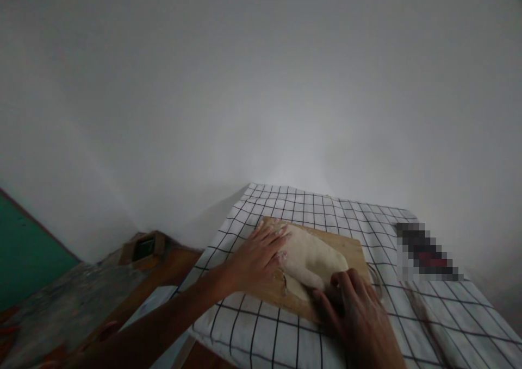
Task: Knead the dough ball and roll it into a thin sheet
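Note:
A pale slab of dough [312, 252] lies across a wooden board [354, 246], with a fold or dent along its near side. My left hand [261, 252] rests on the left end of the dough, palm down and fingers spread, with white flour or dough stuck to its fingertips. At the near right edge of the dough, my right hand [354, 304] has its fingers curled and its thumb pointing left, closed on the edge of the dough. What lies under its fingers is partly hidden.
The table wears a white cloth with black checks [281, 195], against a pale wall [285, 86]. A pixelated dark item [426, 252] lies on the right, and a blurred dark strip [426, 320] runs nearer me. An open cardboard box [142, 249] stands at lower left.

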A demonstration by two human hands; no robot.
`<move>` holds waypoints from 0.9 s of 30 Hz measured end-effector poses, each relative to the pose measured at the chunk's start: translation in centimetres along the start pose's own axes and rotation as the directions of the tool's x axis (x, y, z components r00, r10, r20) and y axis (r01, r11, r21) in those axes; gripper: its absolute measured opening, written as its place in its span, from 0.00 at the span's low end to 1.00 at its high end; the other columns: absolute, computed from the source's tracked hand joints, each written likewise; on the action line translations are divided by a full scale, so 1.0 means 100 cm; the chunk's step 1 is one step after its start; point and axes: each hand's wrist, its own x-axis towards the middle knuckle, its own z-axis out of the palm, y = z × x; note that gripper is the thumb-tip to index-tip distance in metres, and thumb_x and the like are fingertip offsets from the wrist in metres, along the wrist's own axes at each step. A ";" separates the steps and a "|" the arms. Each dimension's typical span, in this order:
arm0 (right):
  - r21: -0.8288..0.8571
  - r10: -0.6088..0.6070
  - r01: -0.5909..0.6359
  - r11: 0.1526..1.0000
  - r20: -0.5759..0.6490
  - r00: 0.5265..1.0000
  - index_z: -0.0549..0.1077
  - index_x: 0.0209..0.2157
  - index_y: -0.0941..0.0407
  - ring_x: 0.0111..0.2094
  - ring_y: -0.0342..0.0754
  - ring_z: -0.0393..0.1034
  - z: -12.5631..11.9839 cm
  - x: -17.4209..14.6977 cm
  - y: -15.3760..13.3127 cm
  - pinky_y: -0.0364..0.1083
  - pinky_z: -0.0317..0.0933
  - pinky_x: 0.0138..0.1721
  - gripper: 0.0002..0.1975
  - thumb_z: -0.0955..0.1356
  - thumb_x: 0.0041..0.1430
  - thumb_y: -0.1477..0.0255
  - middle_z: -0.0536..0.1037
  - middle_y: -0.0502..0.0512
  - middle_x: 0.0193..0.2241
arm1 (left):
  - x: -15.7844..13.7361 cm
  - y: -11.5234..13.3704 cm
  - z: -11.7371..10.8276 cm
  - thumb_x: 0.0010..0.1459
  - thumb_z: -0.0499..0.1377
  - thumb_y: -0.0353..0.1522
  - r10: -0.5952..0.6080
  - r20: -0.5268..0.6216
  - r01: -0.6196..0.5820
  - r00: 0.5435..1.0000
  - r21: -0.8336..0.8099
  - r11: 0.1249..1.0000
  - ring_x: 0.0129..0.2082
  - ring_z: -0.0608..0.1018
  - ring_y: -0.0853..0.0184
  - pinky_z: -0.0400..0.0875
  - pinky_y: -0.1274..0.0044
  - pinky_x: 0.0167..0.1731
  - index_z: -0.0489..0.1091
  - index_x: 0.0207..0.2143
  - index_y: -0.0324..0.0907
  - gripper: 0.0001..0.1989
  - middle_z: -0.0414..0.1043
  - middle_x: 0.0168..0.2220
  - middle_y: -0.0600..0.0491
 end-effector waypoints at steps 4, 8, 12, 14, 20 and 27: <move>-0.082 -0.068 0.068 0.994 -0.002 0.998 0.71 0.37 0.51 0.36 0.54 0.73 -0.002 -0.016 -0.012 0.50 0.65 0.34 0.11 0.62 0.68 0.61 0.75 0.56 0.33 | -0.026 0.007 -0.005 0.71 0.45 0.36 0.015 0.054 -0.014 0.998 -0.019 1.000 0.70 0.50 0.60 0.46 0.60 0.69 0.46 0.70 0.50 0.27 0.47 0.71 0.55; -0.132 -0.042 0.039 0.990 -0.017 0.999 0.71 0.38 0.52 0.36 0.53 0.74 -0.007 -0.013 -0.015 0.49 0.61 0.33 0.13 0.59 0.70 0.62 0.76 0.56 0.33 | -0.026 0.004 -0.001 0.71 0.45 0.36 0.021 0.046 -0.019 0.999 -0.028 0.999 0.70 0.51 0.61 0.46 0.62 0.69 0.45 0.70 0.50 0.27 0.48 0.70 0.55; -0.083 0.065 -0.065 0.994 0.003 0.998 0.68 0.35 0.53 0.30 0.48 0.72 -0.006 0.005 -0.004 0.47 0.59 0.32 0.14 0.59 0.71 0.61 0.75 0.52 0.29 | 0.008 -0.004 0.005 0.71 0.45 0.36 0.020 0.027 -0.020 0.999 0.010 1.000 0.70 0.51 0.58 0.45 0.57 0.68 0.50 0.68 0.49 0.25 0.51 0.69 0.52; -0.070 0.117 -0.117 0.991 -0.003 0.993 0.66 0.33 0.53 0.28 0.48 0.72 -0.005 0.009 0.000 0.46 0.58 0.30 0.14 0.59 0.71 0.62 0.74 0.51 0.28 | 0.026 -0.007 0.009 0.71 0.45 0.36 0.008 0.012 -0.008 1.000 0.037 0.999 0.70 0.51 0.57 0.45 0.55 0.67 0.51 0.68 0.47 0.25 0.53 0.69 0.50; -0.024 0.001 0.000 1.000 0.023 1.000 0.67 0.36 0.53 0.34 0.49 0.73 -0.008 -0.010 -0.007 0.47 0.63 0.36 0.12 0.59 0.71 0.62 0.75 0.53 0.32 | 0.014 0.000 0.009 0.70 0.45 0.32 0.016 -0.009 -0.016 1.000 0.051 0.999 0.70 0.49 0.58 0.47 0.55 0.67 0.51 0.68 0.46 0.25 0.52 0.69 0.51; 0.086 -0.061 0.062 0.994 -0.015 0.998 0.67 0.35 0.52 0.26 0.49 0.75 -0.015 -0.036 -0.019 0.46 0.66 0.27 0.16 0.58 0.70 0.56 0.77 0.50 0.26 | -0.047 0.025 -0.015 0.71 0.44 0.31 -0.051 0.033 0.054 0.998 -0.109 0.993 0.70 0.50 0.63 0.52 0.63 0.68 0.50 0.68 0.48 0.25 0.49 0.70 0.55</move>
